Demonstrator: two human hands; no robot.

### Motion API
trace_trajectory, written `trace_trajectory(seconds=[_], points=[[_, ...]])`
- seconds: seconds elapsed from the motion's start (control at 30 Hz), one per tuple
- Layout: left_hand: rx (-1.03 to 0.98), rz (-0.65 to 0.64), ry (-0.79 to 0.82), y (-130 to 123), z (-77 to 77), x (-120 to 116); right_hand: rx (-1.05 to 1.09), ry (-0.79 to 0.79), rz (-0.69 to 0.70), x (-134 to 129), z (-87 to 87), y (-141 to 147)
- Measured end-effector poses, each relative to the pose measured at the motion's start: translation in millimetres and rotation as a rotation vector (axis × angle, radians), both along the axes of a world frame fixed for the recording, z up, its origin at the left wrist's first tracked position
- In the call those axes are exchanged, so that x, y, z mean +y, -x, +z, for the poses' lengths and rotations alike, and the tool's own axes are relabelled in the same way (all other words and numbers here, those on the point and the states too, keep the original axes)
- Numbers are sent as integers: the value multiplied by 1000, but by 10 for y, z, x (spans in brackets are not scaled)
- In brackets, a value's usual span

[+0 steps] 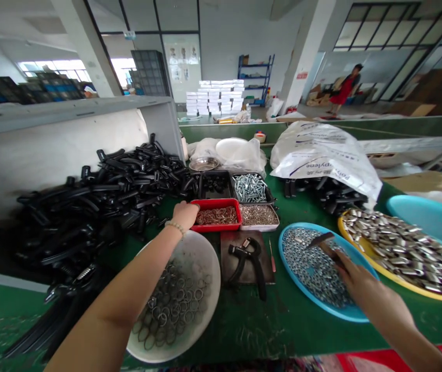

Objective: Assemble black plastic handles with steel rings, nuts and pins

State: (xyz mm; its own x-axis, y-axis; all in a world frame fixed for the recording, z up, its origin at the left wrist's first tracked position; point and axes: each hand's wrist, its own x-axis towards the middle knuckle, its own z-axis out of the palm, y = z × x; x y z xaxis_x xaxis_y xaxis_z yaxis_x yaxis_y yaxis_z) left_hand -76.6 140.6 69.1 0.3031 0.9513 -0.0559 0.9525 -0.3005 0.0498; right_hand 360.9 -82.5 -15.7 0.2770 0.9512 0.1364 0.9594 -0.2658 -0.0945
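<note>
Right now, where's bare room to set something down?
Barest is the green tabletop in front of the metal plate, between the white bowl and nearer blue basin. A smaller patch lies between that basin and white bag. Black handles crowd the left.

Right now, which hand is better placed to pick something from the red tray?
Probably the left: the left hand is at the left end of the red tray, while the right hand grips a hammer over the blue basin.
</note>
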Motion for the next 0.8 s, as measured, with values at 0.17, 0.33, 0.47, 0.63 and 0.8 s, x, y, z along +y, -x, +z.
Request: trace_trajectory(seconds=[0.17, 0.33, 0.47, 0.63, 0.8], points=[[102, -52, 53, -192, -153, 164, -238, -56, 55, 115, 70, 293], [127, -71, 106, -271, -214, 190, 70, 206, 247, 328, 382, 1542], [77, -77, 118, -230, -140, 220, 139, 232, 210, 509, 368, 1963], [-104, -100, 50, -182, -2, 25, 940, 140, 61, 544, 245, 1776], [-1257, 4, 397, -385, -101, -750, 1912, 60, 65, 302, 252, 1759]])
